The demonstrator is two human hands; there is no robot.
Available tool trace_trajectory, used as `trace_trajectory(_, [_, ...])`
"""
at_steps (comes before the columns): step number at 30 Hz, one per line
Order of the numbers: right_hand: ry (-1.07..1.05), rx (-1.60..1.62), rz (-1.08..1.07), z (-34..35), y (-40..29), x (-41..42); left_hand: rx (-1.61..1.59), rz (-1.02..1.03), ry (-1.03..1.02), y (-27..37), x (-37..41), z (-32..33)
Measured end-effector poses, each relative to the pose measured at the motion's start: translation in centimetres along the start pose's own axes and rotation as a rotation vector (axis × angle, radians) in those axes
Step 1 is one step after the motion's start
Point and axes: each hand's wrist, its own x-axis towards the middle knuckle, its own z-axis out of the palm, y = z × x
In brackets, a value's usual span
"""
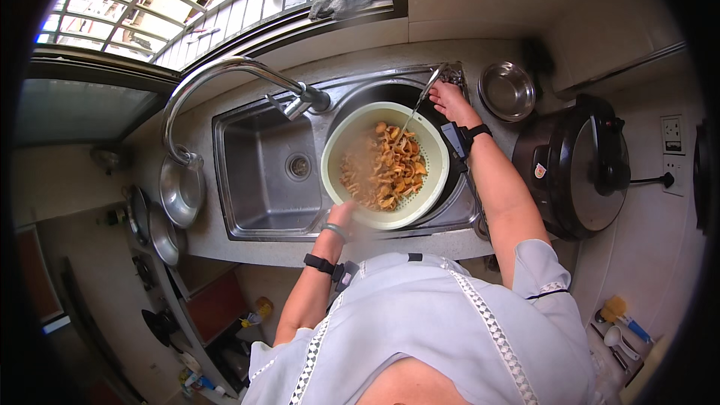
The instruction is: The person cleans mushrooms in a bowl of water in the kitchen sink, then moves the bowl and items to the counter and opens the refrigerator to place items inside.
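A pale green plastic colander [436, 197] holds a heap of orange-brown dried pieces, possibly mushrooms [399, 171]. It is over the right sink basin, with a dark round pan [458, 163] partly visible beneath it. My left hand [341, 218] grips the colander's near left rim. At the basin's far right corner, my right hand [446, 98] is at a slim metal tap [432, 81], from which a thin stream of water falls onto the pieces. Whether its fingers close on the tap is unclear. Part of the pieces looks hazy on the left.
The left sink basin [264, 180] has a drain strainer, with a tall curved chrome faucet [242, 64] behind. Stacked metal bowls [507, 91] and a dark electric pressure cooker [574, 171] are on the right. More metal bowls [181, 191] stand at the left.
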Motion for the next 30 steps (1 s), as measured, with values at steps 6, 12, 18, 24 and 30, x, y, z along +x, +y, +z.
trace_trajectory(6, [-0.012,-0.083,-0.092,-0.5,2.6,-5.3,-0.094,0.018,-0.024,-1.2,0.4,-0.6])
trace_trajectory(12, [0.149,-0.235,-0.469,-1.4,7.1,-12.5,0.058,0.028,-0.043,-2.7,2.8,-1.9])
trace_trajectory(18, [-0.099,-0.288,-0.363,0.2,7.2,-16.3,0.154,0.071,-0.103,-3.8,3.6,-2.5])
trace_trajectory(24, [0.001,-0.745,-0.490,2.6,8.6,-12.7,0.138,0.094,-0.102,-4.2,3.5,-2.5])
trace_trajectory(30, [-0.069,-0.641,-0.503,3.6,8.0,-12.9,0.108,0.178,-0.086,-4.1,2.4,-1.6])
